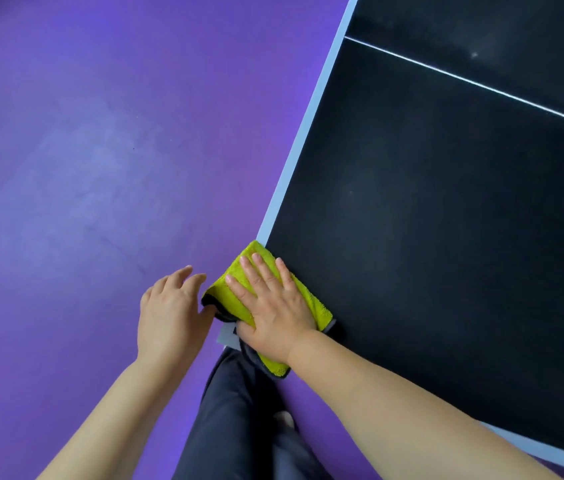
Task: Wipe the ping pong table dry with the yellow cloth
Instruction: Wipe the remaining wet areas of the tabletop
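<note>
Pressing flat w/ fingers straight, right hand (273,306) pins folded yellow microfibre cloth (223,296) on near corner of black ping pong table (447,254). Left hand (169,313) hangs just off that corner, fingers loose & holding nothing, thumb by cloth edge.

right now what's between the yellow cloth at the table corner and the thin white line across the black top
Only bare black table top, seen in the head view, lies between the folded yellow cloth and the thin white line.
</note>
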